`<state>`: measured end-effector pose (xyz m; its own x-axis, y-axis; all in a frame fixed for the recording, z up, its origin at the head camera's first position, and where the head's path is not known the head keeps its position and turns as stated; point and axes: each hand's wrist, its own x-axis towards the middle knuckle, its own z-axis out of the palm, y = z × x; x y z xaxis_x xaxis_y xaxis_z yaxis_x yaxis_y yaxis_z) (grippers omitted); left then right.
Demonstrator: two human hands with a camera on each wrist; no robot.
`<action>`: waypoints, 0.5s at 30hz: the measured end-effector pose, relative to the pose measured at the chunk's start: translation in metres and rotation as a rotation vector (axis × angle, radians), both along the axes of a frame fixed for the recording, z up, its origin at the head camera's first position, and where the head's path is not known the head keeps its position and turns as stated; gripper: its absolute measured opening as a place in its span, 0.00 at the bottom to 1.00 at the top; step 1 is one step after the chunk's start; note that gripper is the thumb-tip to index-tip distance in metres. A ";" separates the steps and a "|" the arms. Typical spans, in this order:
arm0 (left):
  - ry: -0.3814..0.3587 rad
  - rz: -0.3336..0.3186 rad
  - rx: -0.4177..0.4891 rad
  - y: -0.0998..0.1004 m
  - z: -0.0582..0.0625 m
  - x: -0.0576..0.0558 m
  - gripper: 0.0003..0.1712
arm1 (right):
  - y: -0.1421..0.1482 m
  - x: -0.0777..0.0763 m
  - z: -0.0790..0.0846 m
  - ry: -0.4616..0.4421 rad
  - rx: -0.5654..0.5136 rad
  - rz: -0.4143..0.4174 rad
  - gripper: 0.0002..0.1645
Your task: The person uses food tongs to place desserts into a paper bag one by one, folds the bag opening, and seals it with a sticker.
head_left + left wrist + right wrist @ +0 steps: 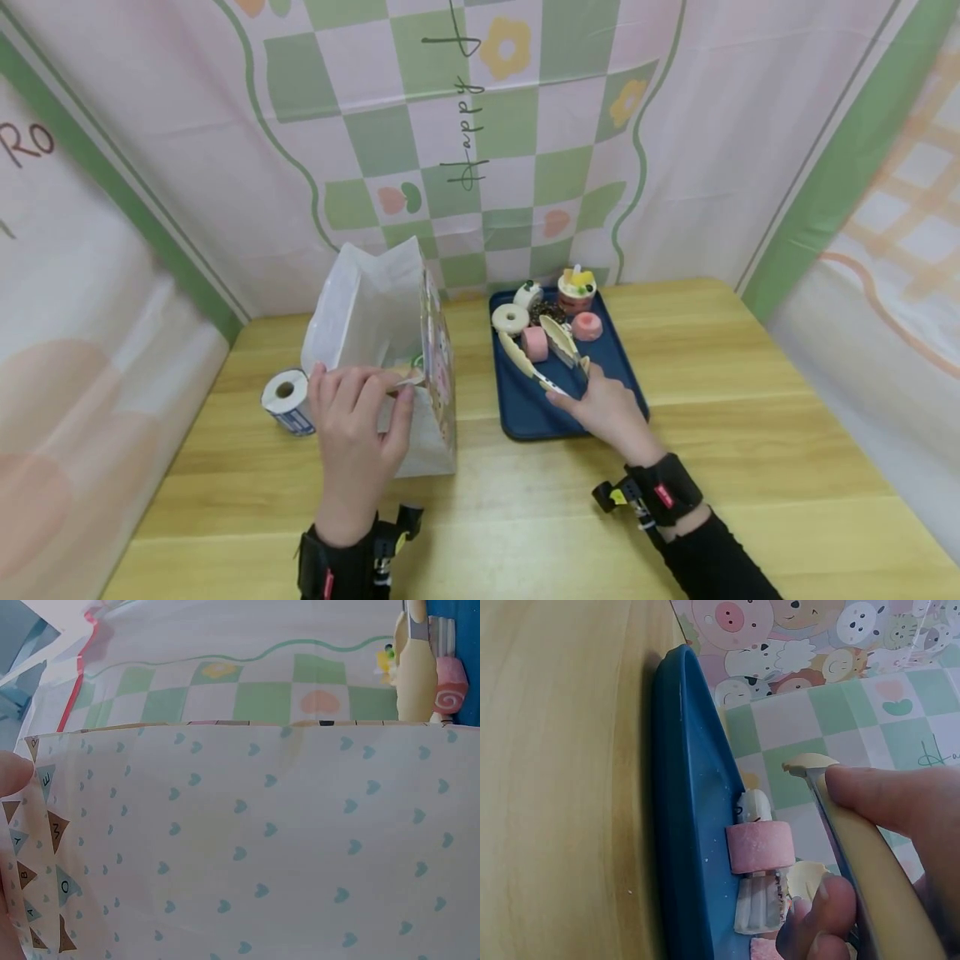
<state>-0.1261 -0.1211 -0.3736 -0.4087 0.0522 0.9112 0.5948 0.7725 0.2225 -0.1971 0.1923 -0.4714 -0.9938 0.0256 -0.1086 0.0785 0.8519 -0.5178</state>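
Note:
My left hand [358,421] pinches the near rim of a white paper bag [375,317], which stands upright with its mouth open. Heart prints cover the bag wall [225,840] in the left wrist view. Over a dark blue tray [517,412], my right hand [611,412] grips cream-coloured tongs [517,354] by their arms. The tong tips are spread, pointing away from me among toy sweets. A pink roll [535,343] lies between the tong arms in the head view. Close by are a white ring donut [510,319] and a dark donut [547,313].
Further back on the tray stand a cup dessert [576,290] and a small white cake [528,294], with a pink round sweet [587,326] on the right. A roll of labels [287,400] stands left of the bag. Printed curtains [480,150] hang behind the wooden table [525,533].

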 end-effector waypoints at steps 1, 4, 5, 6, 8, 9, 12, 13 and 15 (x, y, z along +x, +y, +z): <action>0.003 -0.001 0.000 0.000 0.000 0.000 0.17 | 0.000 0.000 -0.001 -0.005 0.005 -0.002 0.66; 0.012 -0.004 0.003 0.001 0.000 -0.001 0.16 | 0.000 -0.002 -0.002 -0.017 0.013 -0.008 0.69; 0.011 -0.005 0.003 0.001 0.000 -0.001 0.16 | 0.000 -0.002 -0.003 -0.020 0.013 -0.009 0.69; 0.010 -0.005 0.003 0.001 0.000 -0.001 0.16 | 0.000 -0.002 -0.004 -0.021 0.014 -0.009 0.70; 0.010 -0.004 0.003 0.001 0.000 -0.001 0.16 | 0.001 -0.003 -0.005 -0.019 0.015 -0.008 0.71; 0.009 -0.003 0.002 0.001 0.000 -0.001 0.16 | 0.001 -0.003 -0.005 -0.016 0.017 -0.007 0.71; 0.009 -0.002 0.001 0.001 -0.001 -0.001 0.16 | 0.001 -0.003 -0.007 -0.007 0.021 -0.003 0.70; 0.010 -0.002 0.001 0.001 -0.001 -0.001 0.16 | 0.001 -0.003 -0.007 -0.004 0.022 -0.002 0.70; 0.011 0.000 -0.001 0.001 -0.001 -0.001 0.16 | 0.000 -0.004 -0.007 -0.001 0.029 -0.002 0.69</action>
